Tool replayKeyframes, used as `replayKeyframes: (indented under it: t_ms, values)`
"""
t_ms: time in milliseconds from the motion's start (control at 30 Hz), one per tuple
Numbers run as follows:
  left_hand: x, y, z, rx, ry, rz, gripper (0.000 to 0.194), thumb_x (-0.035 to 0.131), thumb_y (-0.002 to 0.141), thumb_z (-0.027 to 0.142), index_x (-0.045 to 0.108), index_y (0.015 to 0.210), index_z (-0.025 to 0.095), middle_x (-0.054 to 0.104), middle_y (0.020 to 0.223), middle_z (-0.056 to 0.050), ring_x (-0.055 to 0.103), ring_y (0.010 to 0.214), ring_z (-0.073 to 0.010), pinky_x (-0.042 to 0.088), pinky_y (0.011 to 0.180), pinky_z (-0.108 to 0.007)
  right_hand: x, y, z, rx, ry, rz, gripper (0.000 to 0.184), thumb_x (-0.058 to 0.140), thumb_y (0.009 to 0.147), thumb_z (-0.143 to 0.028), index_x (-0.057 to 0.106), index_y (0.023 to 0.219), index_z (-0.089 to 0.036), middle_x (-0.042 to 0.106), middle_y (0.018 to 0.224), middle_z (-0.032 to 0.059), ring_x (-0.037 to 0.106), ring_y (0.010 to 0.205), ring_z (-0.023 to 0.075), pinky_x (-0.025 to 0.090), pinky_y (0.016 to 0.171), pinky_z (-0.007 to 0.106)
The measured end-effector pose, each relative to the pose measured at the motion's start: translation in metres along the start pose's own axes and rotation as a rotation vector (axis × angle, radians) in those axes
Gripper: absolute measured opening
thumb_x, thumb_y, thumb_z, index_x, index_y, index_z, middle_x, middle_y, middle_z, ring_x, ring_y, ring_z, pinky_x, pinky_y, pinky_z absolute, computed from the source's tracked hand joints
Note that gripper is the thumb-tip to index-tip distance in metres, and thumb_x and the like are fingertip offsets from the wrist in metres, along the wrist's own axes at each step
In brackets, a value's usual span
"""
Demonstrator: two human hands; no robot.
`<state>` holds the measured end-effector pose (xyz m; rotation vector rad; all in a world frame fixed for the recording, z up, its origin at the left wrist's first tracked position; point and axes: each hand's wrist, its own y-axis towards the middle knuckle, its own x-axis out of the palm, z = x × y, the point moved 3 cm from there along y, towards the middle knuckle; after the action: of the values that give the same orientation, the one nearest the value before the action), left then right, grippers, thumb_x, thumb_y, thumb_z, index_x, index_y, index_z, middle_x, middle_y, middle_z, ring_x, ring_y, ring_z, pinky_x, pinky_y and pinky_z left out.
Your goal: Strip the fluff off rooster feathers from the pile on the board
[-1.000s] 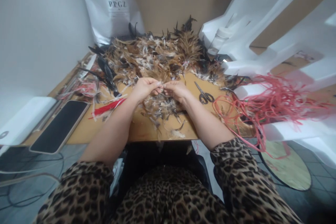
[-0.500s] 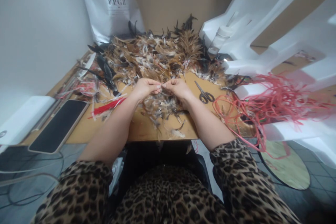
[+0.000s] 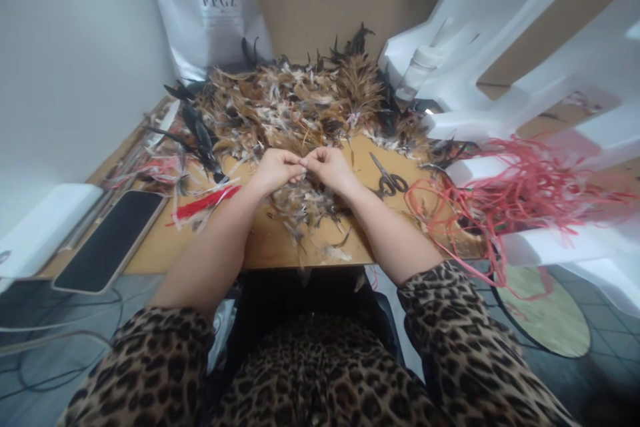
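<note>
One brown table (image 3: 160,250) is crowded from side to side. At the far left, a white box (image 3: 47,230) is set near the corner, and a dark-screened phone (image 3: 113,240) is laid beside it, its lower end reaching past the front edge. Farther back, pink and white strips (image 3: 157,170) are bunched. Next, black feathers (image 3: 197,127) are seen, with red strands (image 3: 207,203) spread nearer the front. A white printed bag (image 3: 215,33) is stood at the rear. At the centre, the left hand (image 3: 277,170) is met by the right hand (image 3: 330,170): in each, thumb and fingers are pinched together, and the two sets of fingertips are brought into contact. What is pinched is too small to be made out. Behind both, brown feathers (image 3: 295,100) are heaped in a broad pile; loose feathers (image 3: 310,207) are scattered beneath and before them. To the right, scissors (image 3: 391,182) are laid with blades directed away. A clear jar (image 3: 417,73) is placed farther back. At the far right, pink strings (image 3: 530,193) are tangled over white pieces (image 3: 550,247).
</note>
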<state>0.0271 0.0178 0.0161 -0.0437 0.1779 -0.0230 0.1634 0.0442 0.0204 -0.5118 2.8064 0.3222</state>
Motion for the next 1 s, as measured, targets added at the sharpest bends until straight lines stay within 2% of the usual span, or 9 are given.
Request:
replayKeyframes:
  t_ms: [167, 300, 467, 733, 1000]
  values:
    - [-0.007, -0.001, 0.003, 0.037, -0.053, -0.046, 0.024, 0.076, 0.057, 0.028, 0.069, 0.069, 0.009, 0.065, 0.056, -0.005, 0.056, 0.048, -0.0089, 0.046, 0.051, -0.021, -0.015, 0.004, 0.002, -0.048, 0.094, 0.055, 0.025, 0.064, 0.067, -0.037, 0.064, 0.074, -0.013, 0.062, 0.067, 0.0006, 0.050, 0.058, 0.0090, 0.041, 0.059, 0.023]
    - [-0.010, -0.002, 0.005, 0.050, -0.097, -0.066, 0.029, 0.078, 0.055, 0.030, 0.070, 0.073, 0.009, 0.067, 0.061, -0.007, 0.057, 0.051, -0.0097, 0.046, 0.054, -0.022, -0.022, 0.001, 0.000, -0.126, 0.055, -0.018, 0.022, 0.065, 0.067, -0.030, 0.066, 0.082, -0.013, 0.065, 0.076, 0.0018, 0.055, 0.067, 0.0110, 0.044, 0.068, 0.026]
    - [-0.010, -0.003, 0.006, 0.077, -0.099, -0.112, 0.027, 0.077, 0.056, 0.030, 0.068, 0.070, 0.009, 0.066, 0.061, -0.006, 0.057, 0.050, -0.0093, 0.046, 0.053, -0.022, -0.017, -0.006, -0.007, -0.264, -0.098, -0.085, 0.020, 0.061, 0.071, -0.025, 0.068, 0.087, -0.015, 0.066, 0.088, 0.0044, 0.058, 0.081, 0.0145, 0.044, 0.077, 0.029]
    - [-0.009, -0.004, 0.007, 0.108, -0.037, -0.144, 0.025, 0.076, 0.058, 0.029, 0.067, 0.072, 0.009, 0.065, 0.059, -0.005, 0.057, 0.051, -0.0097, 0.046, 0.054, -0.022, -0.014, -0.009, -0.010, -0.297, -0.202, -0.132, 0.020, 0.056, 0.074, -0.021, 0.066, 0.090, -0.014, 0.066, 0.085, 0.0041, 0.058, 0.077, 0.0138, 0.043, 0.074, 0.026]
    - [-0.010, -0.004, 0.008, 0.108, -0.038, -0.158, 0.024, 0.075, 0.059, 0.028, 0.068, 0.072, 0.009, 0.065, 0.059, -0.006, 0.057, 0.052, -0.0099, 0.046, 0.054, -0.022, -0.015, -0.009, -0.011, -0.281, -0.265, -0.098, 0.012, 0.054, 0.073, -0.020, 0.065, 0.076, -0.013, 0.064, 0.073, 0.0020, 0.054, 0.069, 0.0122, 0.039, 0.067, 0.024]
